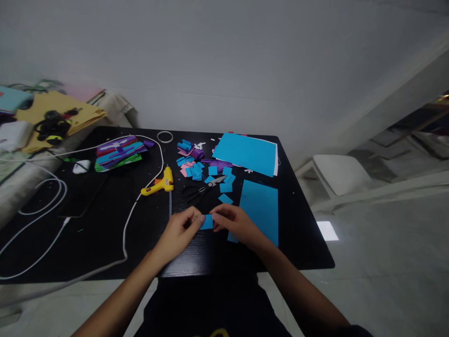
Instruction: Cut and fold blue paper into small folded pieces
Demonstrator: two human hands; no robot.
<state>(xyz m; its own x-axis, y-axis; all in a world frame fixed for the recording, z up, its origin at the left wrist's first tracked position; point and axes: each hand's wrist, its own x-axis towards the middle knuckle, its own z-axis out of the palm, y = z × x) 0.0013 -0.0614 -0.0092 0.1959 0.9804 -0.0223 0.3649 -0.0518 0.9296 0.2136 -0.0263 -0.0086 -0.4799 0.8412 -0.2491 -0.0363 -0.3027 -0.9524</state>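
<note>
Far left, off the bench (pixel 101 243): yellow-brown envelopes (pixel 86 114) with a tangle of black gear (pixel 52 125) on top, white box-shaped item (pixel 14 135) just beside. Left on bench: dark phone (pixel 83 196) lying flat, white cable (pixel 65 223) plugged into its near end; small rounded white case (pixel 81 166) beyond it. Pale ring (pixel 165 142) by far edge. Right: white stool (pixel 336 174) on grey floor (pixel 379 267). Plain pale wall (pixel 224 56) behind.

Tabletop (pixel 94 238) is black; near paper piece (pixel 207 222), plain blue. Glue gun (pixel 159 183) at left is yellow. Strip bundle (pixel 121 152), far left: purple, blue, red, green. Right-hand seat (pixel 333 173) looks white.
</note>
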